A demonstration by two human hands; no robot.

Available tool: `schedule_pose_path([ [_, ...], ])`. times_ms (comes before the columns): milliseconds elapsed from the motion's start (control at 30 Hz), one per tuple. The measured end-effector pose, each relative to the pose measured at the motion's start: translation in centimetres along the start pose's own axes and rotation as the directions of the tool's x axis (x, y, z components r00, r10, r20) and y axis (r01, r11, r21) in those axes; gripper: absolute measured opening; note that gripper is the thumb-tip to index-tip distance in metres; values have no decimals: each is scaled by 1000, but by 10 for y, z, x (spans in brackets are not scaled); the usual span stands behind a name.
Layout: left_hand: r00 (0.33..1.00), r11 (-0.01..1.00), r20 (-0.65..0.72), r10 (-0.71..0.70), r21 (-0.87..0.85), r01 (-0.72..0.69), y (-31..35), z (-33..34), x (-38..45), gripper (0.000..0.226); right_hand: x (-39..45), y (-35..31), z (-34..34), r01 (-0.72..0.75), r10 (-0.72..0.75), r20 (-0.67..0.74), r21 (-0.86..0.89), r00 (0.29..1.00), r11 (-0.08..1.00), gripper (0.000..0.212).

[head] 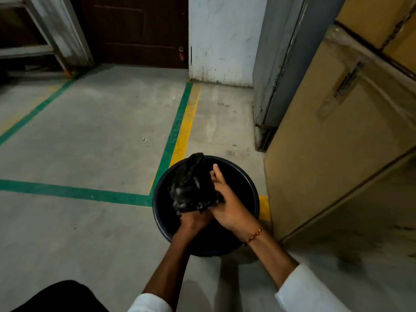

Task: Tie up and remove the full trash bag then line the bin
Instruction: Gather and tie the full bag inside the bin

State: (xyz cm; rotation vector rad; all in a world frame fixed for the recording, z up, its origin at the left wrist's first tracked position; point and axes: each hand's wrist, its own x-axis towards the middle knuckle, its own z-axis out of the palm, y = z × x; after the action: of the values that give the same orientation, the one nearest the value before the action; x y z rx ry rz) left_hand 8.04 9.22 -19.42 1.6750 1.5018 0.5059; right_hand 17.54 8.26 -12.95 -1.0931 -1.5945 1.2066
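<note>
A round dark bin (247, 181) stands on the concrete floor at the corner of the painted lines. Above its mouth I hold a bunched black trash bag (191, 188). My left hand (194, 220) grips the bag's lower end from underneath. My right hand (229, 199) lies against the bag's right side, fingers wrapped into the plastic and one finger pointing up. The inside of the bin is dark and I cannot tell what lies in it.
A large cardboard box (337, 143) stands close on the right of the bin. Behind it is a grey door frame (272, 86) and a white wall. Green and yellow floor lines (177, 131) run left and away. Open concrete floor lies to the left.
</note>
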Motion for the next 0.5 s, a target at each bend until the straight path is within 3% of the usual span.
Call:
schedule_pose_path([
  [33,987,996,-144,69,57,-62,3,-5,1,49,0,-2,1,-19,21,-46,53,999,998,37],
  [67,967,995,-241,85,-27,-94,9,-11,1,55,0,-3,2,-66,77,-103,104,992,992,33],
  [167,912,979,-358,202,103,-176,18,-15,5,63,-1,-12,-3,-180,264,-203,356,943,917,14],
  [267,935,987,-317,161,63,-149,29,-18,2,65,-7,-26,-13,-151,207,-93,415,974,897,25],
  [367,953,980,-230,200,52,-193,25,-15,3,68,-6,-32,-27,-141,190,-80,417,979,898,38],
  [500,966,984,-191,177,60,-168,19,-17,8,81,5,-33,-34,-138,153,-68,187,986,973,32],
])
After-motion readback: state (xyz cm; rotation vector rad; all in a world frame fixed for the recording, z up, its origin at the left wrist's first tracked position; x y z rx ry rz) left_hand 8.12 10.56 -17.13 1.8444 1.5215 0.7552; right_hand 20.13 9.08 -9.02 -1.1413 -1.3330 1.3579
